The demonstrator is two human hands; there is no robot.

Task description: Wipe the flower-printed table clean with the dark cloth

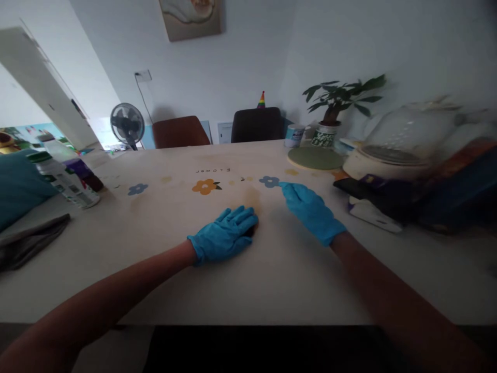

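Observation:
Both my hands wear blue gloves and rest on a cream tablecloth printed with flowers. My left hand lies palm down with its fingers curled over something dark at the fingertips, right beside a brownish stain. What it covers is too hidden to name. My right hand lies flat on the cloth, fingers stretched out toward a blue printed flower, holding nothing.
A spray bottle and a dark bottle stand at the left by a grey cloth. At the right are a glass-lidded cooker, a potted plant, a round mat and dark clutter. Two chairs and a fan stand behind.

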